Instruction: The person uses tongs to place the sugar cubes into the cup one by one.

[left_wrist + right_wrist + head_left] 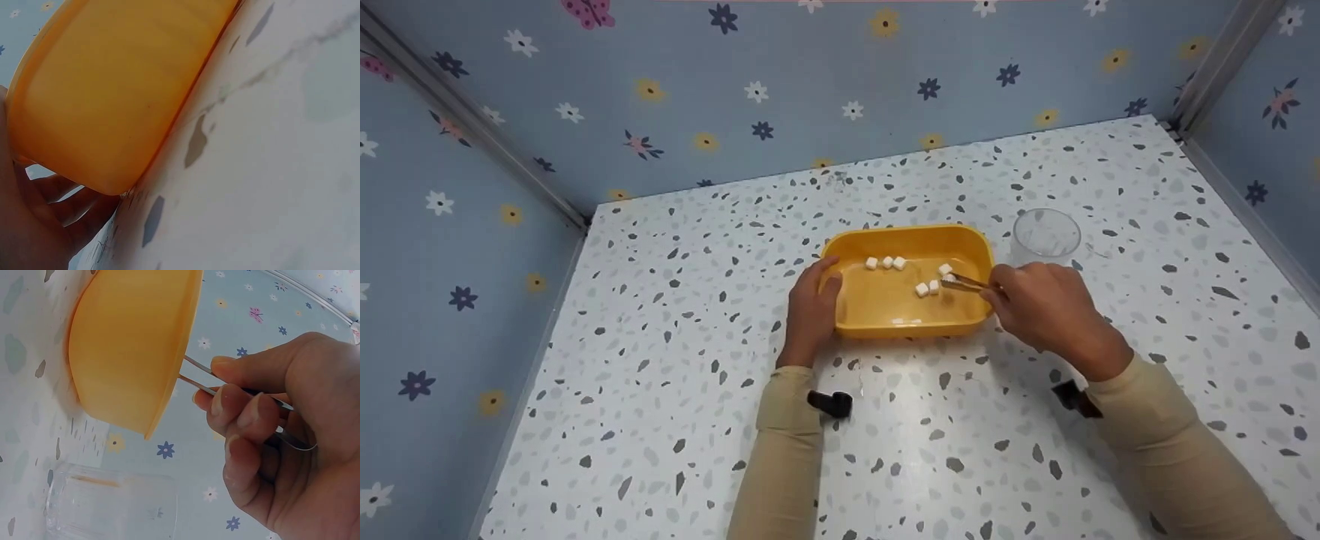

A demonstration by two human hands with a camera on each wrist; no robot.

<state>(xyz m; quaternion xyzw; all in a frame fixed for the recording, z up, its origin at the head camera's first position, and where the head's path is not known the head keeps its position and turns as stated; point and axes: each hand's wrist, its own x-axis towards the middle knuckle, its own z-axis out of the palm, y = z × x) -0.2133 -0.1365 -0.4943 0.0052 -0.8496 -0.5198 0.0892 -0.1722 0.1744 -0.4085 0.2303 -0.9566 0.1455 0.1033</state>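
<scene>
A yellow plastic tub (877, 330) stands on the speckled table with several small white cubes (900, 263) inside. My left hand (812, 307) grips the tub's left end, thumb over the rim and the other fingers along the outside wall. In my right hand (1046, 311) I pinch metal tweezers (199, 367) between thumb and fingers. They reach over the tub's right rim, their tips right at the white cubes (935, 286) on that side. In the right wrist view the tub wall hides the tweezer tips.
Behind my right hand stands a clear glass (1045, 232), close to the tub's right end. Blue flowered panels (810, 82) enclose the table (675, 420) at the back and on both sides.
</scene>
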